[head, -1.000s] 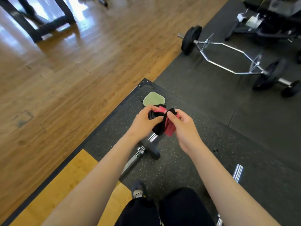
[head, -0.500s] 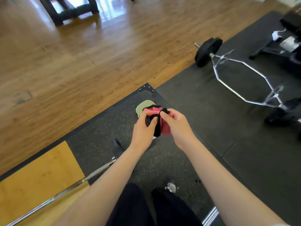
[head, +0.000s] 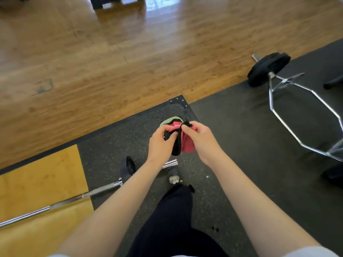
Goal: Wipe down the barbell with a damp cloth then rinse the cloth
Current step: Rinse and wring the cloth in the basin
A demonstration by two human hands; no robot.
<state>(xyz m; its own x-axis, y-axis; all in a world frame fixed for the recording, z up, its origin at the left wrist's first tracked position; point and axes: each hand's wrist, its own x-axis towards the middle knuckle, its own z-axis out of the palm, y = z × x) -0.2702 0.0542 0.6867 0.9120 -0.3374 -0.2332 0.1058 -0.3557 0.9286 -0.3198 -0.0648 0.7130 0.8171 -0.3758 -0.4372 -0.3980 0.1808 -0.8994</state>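
I judge the wiping is not under way. The barbell lies at my left, its end passing under my left wrist, and nothing touches it. I cannot tell whether it is already wiped, and the rinse looks undone. My left hand curls its fingers round the black edge of the cloth, which hangs above the mat. My right hand pinches its top between thumb and forefinger.
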